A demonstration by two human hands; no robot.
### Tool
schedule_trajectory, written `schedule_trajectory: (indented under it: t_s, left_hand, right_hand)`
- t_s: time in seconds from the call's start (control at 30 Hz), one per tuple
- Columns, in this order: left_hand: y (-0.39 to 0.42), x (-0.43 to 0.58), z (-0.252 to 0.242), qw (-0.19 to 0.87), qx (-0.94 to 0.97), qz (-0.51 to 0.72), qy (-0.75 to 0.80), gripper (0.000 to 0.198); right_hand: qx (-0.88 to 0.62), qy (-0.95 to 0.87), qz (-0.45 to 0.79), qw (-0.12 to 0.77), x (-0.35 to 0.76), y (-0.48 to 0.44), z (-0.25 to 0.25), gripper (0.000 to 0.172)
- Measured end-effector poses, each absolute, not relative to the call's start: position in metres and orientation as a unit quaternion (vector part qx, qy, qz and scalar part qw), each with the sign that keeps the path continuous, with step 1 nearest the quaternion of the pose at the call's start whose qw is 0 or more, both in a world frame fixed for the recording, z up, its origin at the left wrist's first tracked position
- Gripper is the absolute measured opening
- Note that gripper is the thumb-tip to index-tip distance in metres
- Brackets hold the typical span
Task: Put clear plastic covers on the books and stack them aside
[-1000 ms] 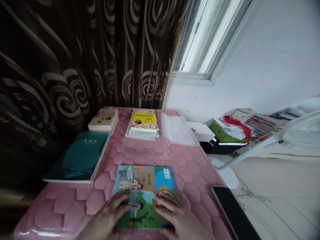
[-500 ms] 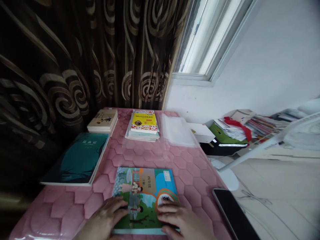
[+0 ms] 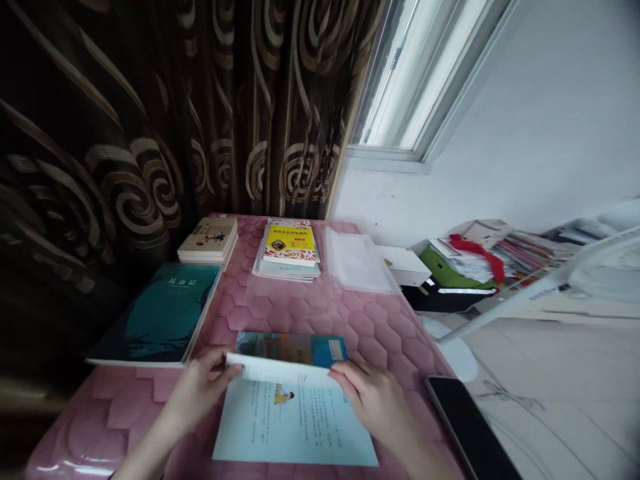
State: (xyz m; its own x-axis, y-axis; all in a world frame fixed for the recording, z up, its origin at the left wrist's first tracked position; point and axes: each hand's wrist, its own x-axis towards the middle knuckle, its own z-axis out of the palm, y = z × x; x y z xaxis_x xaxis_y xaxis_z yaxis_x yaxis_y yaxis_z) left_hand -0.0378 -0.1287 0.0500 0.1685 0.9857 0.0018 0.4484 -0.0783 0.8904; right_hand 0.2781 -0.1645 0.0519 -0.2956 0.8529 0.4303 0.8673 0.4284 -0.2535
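At the near end of the pink table [image 3: 270,307], a book [image 3: 295,427] lies between the person's two hands, partly opened. Its raised leaves tilt up off the page below, and past them I can make out a strip of colourful cover along the far side. The page nearest the person carries lines of print and a little drawing of a figure; the words are too blurred for me to read.

The left hand [image 3: 203,380] has its thumb and fingers closed together on the left end of the raised edge. The right hand [image 3: 373,393] grips the other end, its fingers drawn in narrow around the paper.

Off to the left sits a teal book [image 3: 160,320], with a stack of tan books [image 3: 210,241] just beyond it by the dark curtain [image 3: 150,133]. Toward the far end, a yellow book [image 3: 291,239] tops some thinner books [image 3: 287,271], and clear plastic sheets [image 3: 355,263] are spread to the right of them. Near the right edge of the table I see a phone [image 3: 467,423], dark-screened, and past the sheets a white box [image 3: 403,265] beside a green bag [image 3: 440,270].
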Motion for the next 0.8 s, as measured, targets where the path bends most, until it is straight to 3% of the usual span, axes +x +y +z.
schedule_trajectory:
  t_s: [0.17, 0.4, 0.57, 0.67, 0.8]
  left_hand:
    - [-0.102, -0.028, 0.052, 0.458, 0.56, 0.409, 0.556, 0.043]
    - [-0.097, -0.024, 0.056, 0.547, 0.498, 0.402, 0.54, 0.037]
    - [-0.098, -0.03, 0.051, 0.531, 0.531, 0.38, 0.54, 0.04]
    - [-0.103, -0.032, 0.053, 0.518, 0.552, 0.377, 0.535, 0.042]
    - [-0.106, -0.03, 0.058, 0.523, 0.572, 0.365, 0.516, 0.038]
  right_hand:
    - [-0.562, -0.788, -0.034, 0.25, 0.278, -0.138, 0.059, 0.032]
    - [-0.612, -0.747, 0.125, 0.226, 0.277, -0.125, 0.07, 0.015]
    - [-0.596, -0.733, 0.231, 0.231, 0.274, -0.126, 0.079, 0.028]
    - [-0.597, -0.74, 0.209, 0.228, 0.275, -0.126, 0.076, 0.029]
    - [-0.603, -0.754, 0.068, 0.253, 0.275, -0.121, 0.07, 0.033]
